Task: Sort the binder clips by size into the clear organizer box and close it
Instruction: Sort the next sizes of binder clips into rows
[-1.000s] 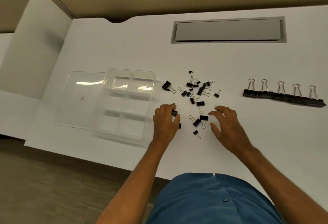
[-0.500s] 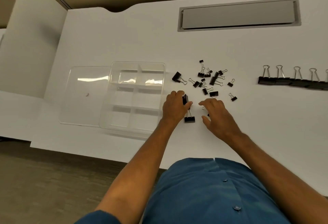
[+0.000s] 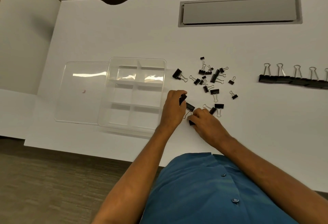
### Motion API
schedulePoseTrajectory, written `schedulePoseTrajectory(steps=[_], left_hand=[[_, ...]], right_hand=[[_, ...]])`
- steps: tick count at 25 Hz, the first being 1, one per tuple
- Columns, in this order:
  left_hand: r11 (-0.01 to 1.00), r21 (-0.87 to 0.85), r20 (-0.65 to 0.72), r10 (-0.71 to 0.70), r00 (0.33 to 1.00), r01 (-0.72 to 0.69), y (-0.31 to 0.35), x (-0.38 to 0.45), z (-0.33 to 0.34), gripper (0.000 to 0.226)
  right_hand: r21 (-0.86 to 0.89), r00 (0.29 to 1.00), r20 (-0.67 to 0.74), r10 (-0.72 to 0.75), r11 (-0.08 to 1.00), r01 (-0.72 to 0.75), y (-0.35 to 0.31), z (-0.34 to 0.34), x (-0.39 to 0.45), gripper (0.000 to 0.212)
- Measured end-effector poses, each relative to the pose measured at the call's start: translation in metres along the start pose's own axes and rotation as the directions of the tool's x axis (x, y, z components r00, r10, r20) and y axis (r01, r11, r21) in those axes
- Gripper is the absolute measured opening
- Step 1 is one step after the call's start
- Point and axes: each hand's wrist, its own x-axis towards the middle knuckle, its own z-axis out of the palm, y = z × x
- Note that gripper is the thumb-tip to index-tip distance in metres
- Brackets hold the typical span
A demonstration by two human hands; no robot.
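Left hand [image 3: 173, 107] grips a binder clip [image 3: 182, 98], right hand [image 3: 204, 120] pinches another clip [image 3: 191, 122]; organizer box [image 3: 106, 99] sits just left of them.

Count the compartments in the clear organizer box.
6 in the organizer box, two columns by three rows: far left, far right, middle left, middle right, near left, near right. All appear empty. None seem hidden.

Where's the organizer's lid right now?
Head view: the clear lid lies flat on the desk, left of the open organizer box, partly under its left edge.
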Motion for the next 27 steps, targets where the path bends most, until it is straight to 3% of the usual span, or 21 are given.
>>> schedulePoseTrajectory(steps=[6, 12, 16, 19, 23, 27], left_hand=[[1.0, -0.002, -0.086, -0.016, 0.996, 0.016, -0.011, -0.047, 0.016, 0.032], [0.989, 0.147, 0.033, 0.011, 0.999, -0.016, -0.034, -0.072, 0.029, 0.028], [0.96, 0.271, 0.045, 0.061, 0.997, -0.071, -0.034, -0.069, 0.031, 0.021], [0.943, 0.32, 0.048, 0.078, 0.996, -0.09, -0.034, -0.064, 0.032, 0.021], [0.928, 0.354, 0.071, 0.1, 0.992, -0.119, -0.036, -0.06, 0.033, 0.023], [0.926, 0.357, 0.065, 0.104, 0.992, -0.121, -0.037, -0.059, 0.035, 0.024]], right_hand=[[0.108, 0.997, 0.026, 0.077, 0.991, -0.079, 0.004, -0.013, -0.009, 0.027], [0.296, 0.977, 0.032, 0.209, 0.932, -0.209, 0.008, -0.041, -0.01, 0.023], [0.346, 0.979, 0.117, 0.17, 0.917, -0.2, 0.014, -0.051, -0.008, 0.027], [0.331, 0.976, 0.115, 0.185, 0.919, -0.214, 0.018, -0.052, -0.009, 0.029], [0.241, 0.966, -0.011, 0.258, 0.938, -0.248, 0.032, -0.06, -0.003, 0.03], [0.017, 0.993, -0.027, 0.116, 0.993, -0.115, 0.04, -0.059, 0.018, 0.029]])
